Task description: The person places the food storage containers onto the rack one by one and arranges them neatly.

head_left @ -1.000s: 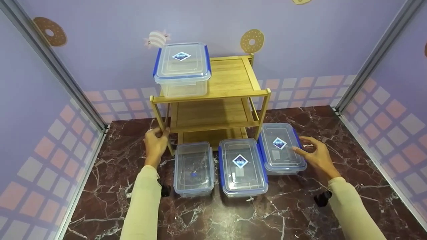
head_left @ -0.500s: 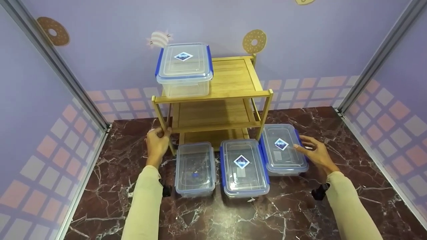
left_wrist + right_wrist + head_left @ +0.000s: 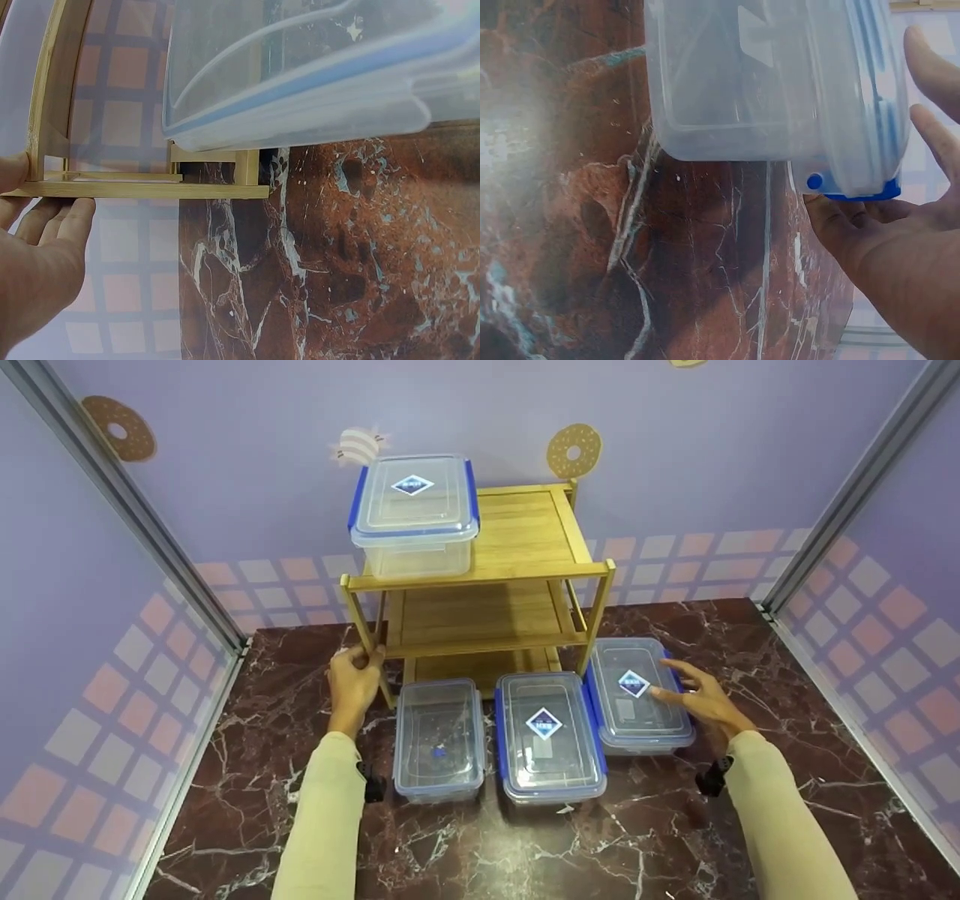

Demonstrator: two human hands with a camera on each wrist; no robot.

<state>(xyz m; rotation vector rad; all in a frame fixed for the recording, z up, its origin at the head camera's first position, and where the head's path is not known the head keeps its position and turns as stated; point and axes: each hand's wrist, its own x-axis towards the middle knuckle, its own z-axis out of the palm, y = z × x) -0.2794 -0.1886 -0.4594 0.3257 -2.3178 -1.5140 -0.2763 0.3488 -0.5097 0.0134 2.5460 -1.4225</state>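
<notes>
My left hand (image 3: 354,684) grips the front left leg of a three-tier wooden shelf (image 3: 525,529). In the left wrist view its thumb lies on one side of the leg (image 3: 150,190) and its fingers on the other. At the right, my right hand (image 3: 701,697) is spread at the blue-clipped edge of a clear lidded food container (image 3: 637,712) on the floor. Its thumb is over the lid. In the right wrist view some fingers (image 3: 832,225) lie beside the blue clip (image 3: 862,192), with thumb and forefinger apart from the lid.
Two more lidded containers stand on the floor before the shelf: a middle one with blue clips (image 3: 551,757) and a left one without visible clips (image 3: 439,727). A deeper container (image 3: 414,517) sits on the shelf's top left. Purple wall panels (image 3: 675,457) enclose the marble-patterned floor (image 3: 540,855).
My right hand has shifted slightly left and its fingers have spread over the right container's edge. My left hand keeps its grip on the leg. The containers and shelf stay put.
</notes>
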